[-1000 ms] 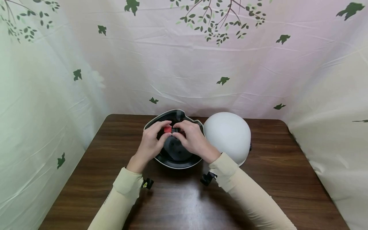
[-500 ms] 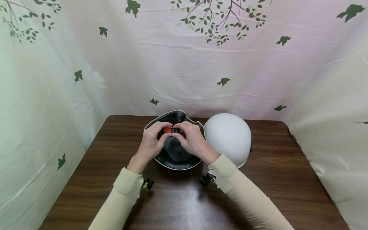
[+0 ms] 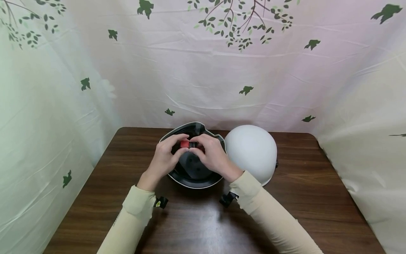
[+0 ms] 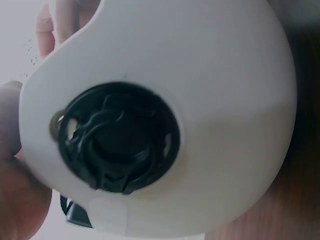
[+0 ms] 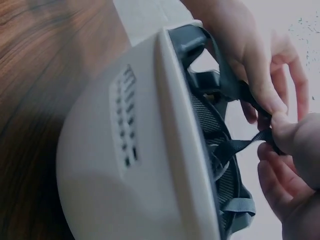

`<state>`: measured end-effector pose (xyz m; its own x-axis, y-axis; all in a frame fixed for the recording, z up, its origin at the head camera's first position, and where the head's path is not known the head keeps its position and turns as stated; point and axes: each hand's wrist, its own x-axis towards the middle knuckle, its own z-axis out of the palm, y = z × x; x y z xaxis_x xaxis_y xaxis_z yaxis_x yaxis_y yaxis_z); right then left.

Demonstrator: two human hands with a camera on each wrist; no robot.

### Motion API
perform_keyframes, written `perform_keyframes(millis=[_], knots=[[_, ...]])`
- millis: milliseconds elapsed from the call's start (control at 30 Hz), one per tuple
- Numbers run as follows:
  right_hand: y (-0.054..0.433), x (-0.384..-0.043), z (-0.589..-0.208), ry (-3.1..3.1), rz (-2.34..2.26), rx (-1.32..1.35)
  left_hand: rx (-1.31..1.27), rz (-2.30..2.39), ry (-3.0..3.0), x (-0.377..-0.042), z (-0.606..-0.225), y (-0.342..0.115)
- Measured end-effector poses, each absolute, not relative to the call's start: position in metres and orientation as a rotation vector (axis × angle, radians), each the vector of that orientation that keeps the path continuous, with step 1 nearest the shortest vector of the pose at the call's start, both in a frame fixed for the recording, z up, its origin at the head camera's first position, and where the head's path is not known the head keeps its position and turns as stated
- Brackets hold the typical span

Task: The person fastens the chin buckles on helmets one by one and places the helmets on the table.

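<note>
A white helmet lies upturned on the table, its dark inside (image 3: pixel 194 167) facing up. Over its opening, my left hand (image 3: pixel 162 158) pinches the red part (image 3: pixel 184 144) of a chin-strap buckle between thumb and fingers. Facing it, my right hand (image 3: pixel 211 152) pinches the black part (image 3: pixel 193 144). The two parts meet end to end; whether they are locked I cannot tell. In the right wrist view black straps (image 5: pixel 237 146) run from the helmet into the fingers, which hide the buckle. A black round dial (image 4: pixel 120 137) sits on the white shell (image 4: pixel 230 125) in the left wrist view.
A second white helmet (image 3: pixel 250 151), dome up, stands right beside the upturned one. Both are on a dark brown wooden table (image 3: pixel 317 187). A pale curtain (image 3: pixel 203 77) with leaf and bird prints hangs behind and on both sides.
Both hands keep pinching the buckle over the helmet. The left hand and forearm have shifted very slightly to the left.
</note>
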<state>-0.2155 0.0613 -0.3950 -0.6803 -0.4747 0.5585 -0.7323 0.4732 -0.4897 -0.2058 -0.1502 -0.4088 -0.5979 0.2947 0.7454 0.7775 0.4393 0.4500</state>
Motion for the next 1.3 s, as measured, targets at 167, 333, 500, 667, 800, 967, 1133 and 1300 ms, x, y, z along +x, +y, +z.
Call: perform_keyframes(millis=[167,333,500,667,800,967,1133,1300], knots=[[0.0666,-0.2185,-0.3944,-2.421,1.040,1.057,-0.906,-1.096,-2.099,-0.2074,-0.4079,-0.1545],[0.0679,-0.2189,-0.3946,-2.442,0.977,1.044,-0.915,-1.091,-2.111,-0.2073,-0.4079,-0.1569],[0.0674,-0.2164,-0.3928,-2.416,0.920,1.053,-0.928,-1.090,-2.100,-0.2066,-0.4079,-0.1558],[0.0661,-0.2147,-0.3921,-2.372,0.894,1.075,-0.933,-1.129,-2.080,-0.2060,-0.4069,-0.1534],[0.0654,-0.2138,-0.3918,-2.341,0.889,1.085,-0.939,-1.138,-2.069,-0.2058,-0.4063,-0.1520],[0.0651,-0.2141,-0.3912,-2.325,0.883,1.087,-0.949,-1.118,-2.057,-0.2049,-0.4045,-0.1519],[0.0668,-0.2141,-0.3905,-2.383,0.869,1.076,-0.940,-1.101,-2.060,-0.2035,-0.4037,-0.1546],[0.0704,-0.2138,-0.3908,-2.443,0.859,1.080,-0.941,-1.095,-2.076,-0.2032,-0.4040,-0.1591]])
